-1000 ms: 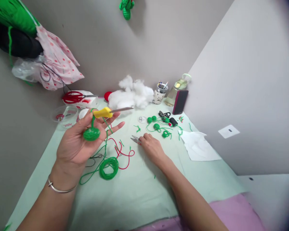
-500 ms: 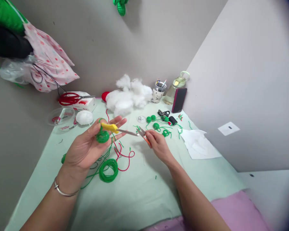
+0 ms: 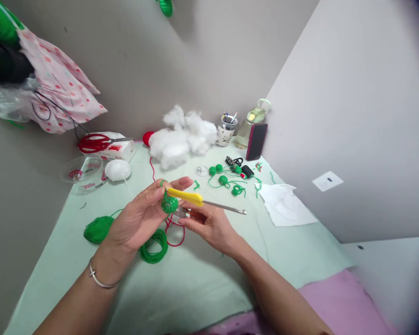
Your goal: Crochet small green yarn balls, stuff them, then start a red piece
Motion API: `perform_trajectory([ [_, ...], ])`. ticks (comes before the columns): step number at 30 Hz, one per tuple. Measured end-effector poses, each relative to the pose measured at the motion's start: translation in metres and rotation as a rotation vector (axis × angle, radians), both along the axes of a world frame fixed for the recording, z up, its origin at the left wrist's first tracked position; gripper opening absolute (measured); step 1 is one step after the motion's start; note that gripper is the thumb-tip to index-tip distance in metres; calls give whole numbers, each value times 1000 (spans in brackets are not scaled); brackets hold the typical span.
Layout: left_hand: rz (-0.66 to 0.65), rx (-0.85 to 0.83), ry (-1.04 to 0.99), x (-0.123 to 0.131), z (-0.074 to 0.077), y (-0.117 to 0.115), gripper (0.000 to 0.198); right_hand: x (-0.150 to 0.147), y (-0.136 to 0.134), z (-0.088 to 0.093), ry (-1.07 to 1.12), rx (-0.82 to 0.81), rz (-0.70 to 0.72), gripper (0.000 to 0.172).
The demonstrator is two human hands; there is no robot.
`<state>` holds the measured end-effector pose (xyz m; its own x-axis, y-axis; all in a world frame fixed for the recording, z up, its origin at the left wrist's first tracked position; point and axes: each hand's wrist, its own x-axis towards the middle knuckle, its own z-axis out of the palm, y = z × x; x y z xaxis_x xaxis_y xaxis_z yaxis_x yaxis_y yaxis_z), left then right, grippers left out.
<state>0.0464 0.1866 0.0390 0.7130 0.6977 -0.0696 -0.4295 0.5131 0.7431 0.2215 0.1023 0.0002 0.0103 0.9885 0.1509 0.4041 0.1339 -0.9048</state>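
Observation:
My left hand (image 3: 138,221) pinches a small green crocheted ball (image 3: 169,204) together with a crochet hook (image 3: 186,196). The hook's yellow handle lies by the ball and its metal shaft points right. Closed around small orange-handled scissors (image 3: 194,216), my right hand (image 3: 214,229) is just right of the ball and under the hook. The scissor blades point left, close below the ball, partly hidden by fingers. Beneath the hands lie a coil of green yarn (image 3: 154,258) and loose red yarn (image 3: 176,244). A green yarn skein (image 3: 98,230) sits left of my left wrist.
White stuffing (image 3: 181,139) is heaped at the back beside a pen cup (image 3: 226,131), a bottle (image 3: 246,130) and a phone (image 3: 257,142). Small green balls (image 3: 223,180) lie right of centre. Red scissors (image 3: 95,143) rest on a tissue pack; white yarn (image 3: 118,170) is nearby.
My right hand has brought the scissors left and lower, beneath the hook and close to the ball. My left hand has moved right with the ball and hook; its fingers are more curled.

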Motion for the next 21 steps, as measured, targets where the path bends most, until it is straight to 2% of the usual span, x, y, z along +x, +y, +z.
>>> perform_trajectory([
  [5, 60, -21, 4, 1, 4, 1, 13, 14, -4, 8, 4, -32, -19, 26],
  [8, 206, -103, -6, -1, 9, 1, 9, 35, -7, 11, -107, -154, 142, 31],
  [9, 251, -124, -5, -2, 10, 0, 6, 41, -8, 10, -143, -160, 179, 37],
  [11, 283, -134, 32, -2, 8, -6, 7, 46, -9, 5, -170, -82, 140, 62],
  [13, 235, -112, 112, -2, 1, -17, 14, 42, -10, 1, -114, 53, 98, 86],
  [14, 200, -100, 157, -1, -4, -23, 16, 37, -10, -1, -64, 120, 109, 90],
  [15, 162, -92, 193, 1, -9, -30, 18, 32, -12, -1, -14, 180, 138, 89],
  [17, 93, -95, 265, 5, -22, -42, 19, 20, -14, -1, 30, 287, 169, 67],
  [19, 81, -80, 302, 8, -35, -51, 22, 12, -15, -1, -44, 377, 130, 40],
  [21, 58, -68, 321, 11, -45, -55, 24, 13, -15, -2, -181, 468, 32, 36],
])
